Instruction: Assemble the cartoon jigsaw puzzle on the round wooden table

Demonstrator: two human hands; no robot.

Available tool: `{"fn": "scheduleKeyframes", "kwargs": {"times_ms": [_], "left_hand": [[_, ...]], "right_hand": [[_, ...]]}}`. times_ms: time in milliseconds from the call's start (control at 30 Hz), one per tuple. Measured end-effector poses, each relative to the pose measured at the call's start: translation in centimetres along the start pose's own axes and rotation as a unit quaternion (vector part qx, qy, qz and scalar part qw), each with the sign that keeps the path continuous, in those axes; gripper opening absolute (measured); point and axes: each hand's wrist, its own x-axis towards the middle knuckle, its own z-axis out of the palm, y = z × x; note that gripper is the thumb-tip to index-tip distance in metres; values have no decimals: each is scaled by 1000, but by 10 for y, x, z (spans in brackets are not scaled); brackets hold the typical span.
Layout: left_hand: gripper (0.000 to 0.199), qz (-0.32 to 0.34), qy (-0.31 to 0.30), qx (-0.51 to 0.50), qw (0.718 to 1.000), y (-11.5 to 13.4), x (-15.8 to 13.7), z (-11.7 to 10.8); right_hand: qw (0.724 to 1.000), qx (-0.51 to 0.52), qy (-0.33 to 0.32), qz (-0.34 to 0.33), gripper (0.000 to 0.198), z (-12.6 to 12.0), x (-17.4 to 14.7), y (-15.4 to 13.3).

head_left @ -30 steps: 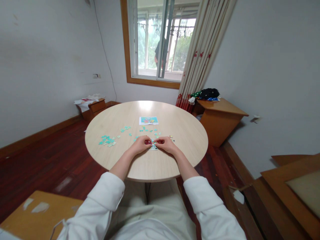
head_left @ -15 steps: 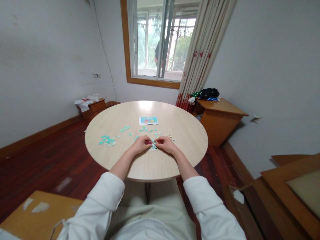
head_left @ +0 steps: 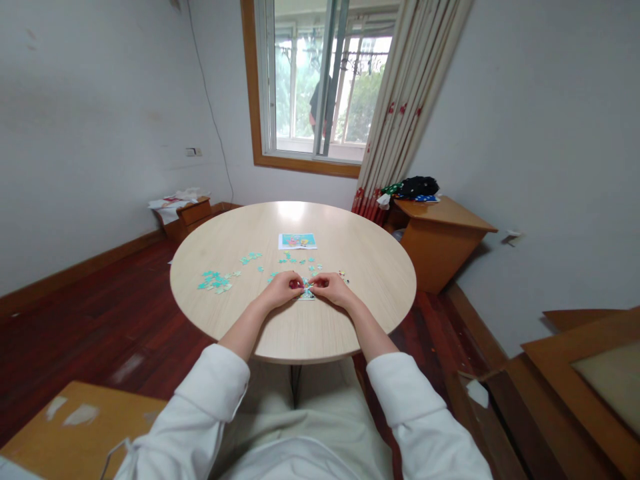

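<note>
On the round table (head_left: pixel 225 233), my left hand (head_left: pixel 284 289) and my right hand (head_left: pixel 332 289) meet over a small joined patch of jigsaw puzzle (head_left: pixel 307 297). Both hands have their fingers pinched at the patch's upper part, holding puzzle pieces there; the fingertips hide most of it. Loose turquoise puzzle pieces (head_left: pixel 214 281) lie heaped at the left. Further loose pieces (head_left: pixel 251 258) are scattered beyond my hands, and a few dark and yellow ones (head_left: pixel 343 275) rest beside my right hand. A picture card (head_left: pixel 298 241) with a colourful cartoon print lies farther back.
A wooden desk (head_left: pixel 440 233) with a pile of cloth (head_left: pixel 417 188) stands behind the table at right. A low cabinet (head_left: pixel 194 213) with papers is at back left. Wooden furniture (head_left: pixel 85 427) stands near my left arm. Someone (head_left: pixel 320 107) is visible beyond the window.
Both hands stay at the puzzle patch with only a very slight shift of the fingers. The loose pieces and the picture card have not moved.
</note>
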Motion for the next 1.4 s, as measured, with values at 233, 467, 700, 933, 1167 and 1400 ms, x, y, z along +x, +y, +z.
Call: {"fn": "scheduleKeyframes", "kwargs": {"times_ms": [233,467,700,933,1167,1400], "left_hand": [[7,-1,0,2,1000,2,-1,-2],[8,-5,-2,3,1000,3,-1,-2],[8,-5,-1,0,1000,1,0,-1],[8,-5,-1,6,1000,4,-1,-2],[8,-7,-3,5,1000,2,0,-1],[8,-4,-1,5,1000,-1,0,0]], "right_hand": [[1000,-3,0,1,28,0,1,2],[1000,3,0,4,28,0,1,2],[1000,10,-4,6,29,0,2,1],[1000,6,-12,7,29,-1,2,2],[1000,10,-8,9,28,-1,1,0],[1000,10,-13,13,26,-2,0,-3]]}}
